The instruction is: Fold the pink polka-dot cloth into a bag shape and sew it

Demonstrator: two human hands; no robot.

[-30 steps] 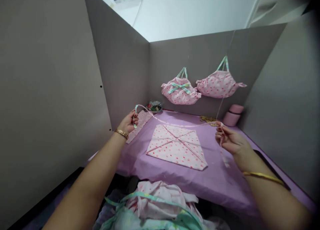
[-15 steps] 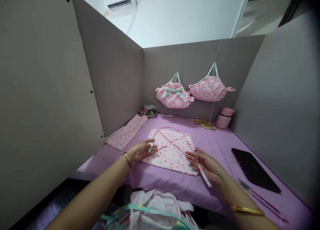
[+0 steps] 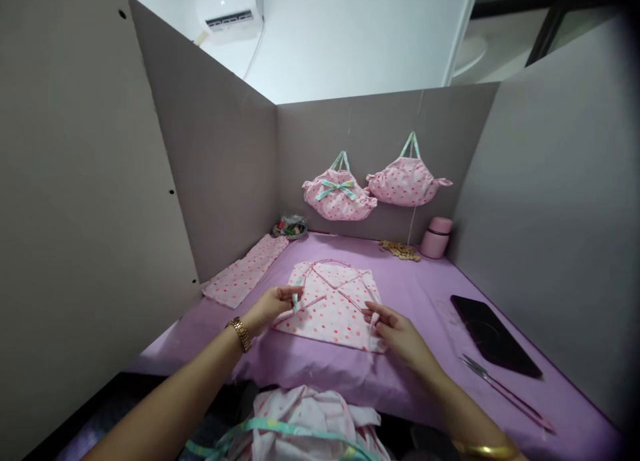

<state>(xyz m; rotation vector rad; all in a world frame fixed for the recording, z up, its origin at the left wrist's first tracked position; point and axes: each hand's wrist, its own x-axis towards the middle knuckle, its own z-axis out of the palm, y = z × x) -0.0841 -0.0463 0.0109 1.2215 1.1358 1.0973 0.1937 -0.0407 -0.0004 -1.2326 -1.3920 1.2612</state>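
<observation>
A white cloth piece with pink dots lies flat on the lilac tablecloth. Thin pink cords curve and cross over its upper part. My left hand is at the cloth's left side, thumb and fingers closed on a short pale green strip. At the right side, my right hand pinches a narrow pale fabric strip, which hangs down over the cloth's edge. The fingertips of my right hand are close to the end of one cord.
Dotted fabric lies at left, near a small basket. Thread snips and a black tablet-like slab lie at right. Two dotted pouches hang behind; a pink flask stands below. Bunched fabric covers my lap.
My right hand has turned palm-down and moved inward, so its strip now hangs lower over the cloth's edge. My left hand has turned slightly, still holding its strip. The camera view has shifted.
</observation>
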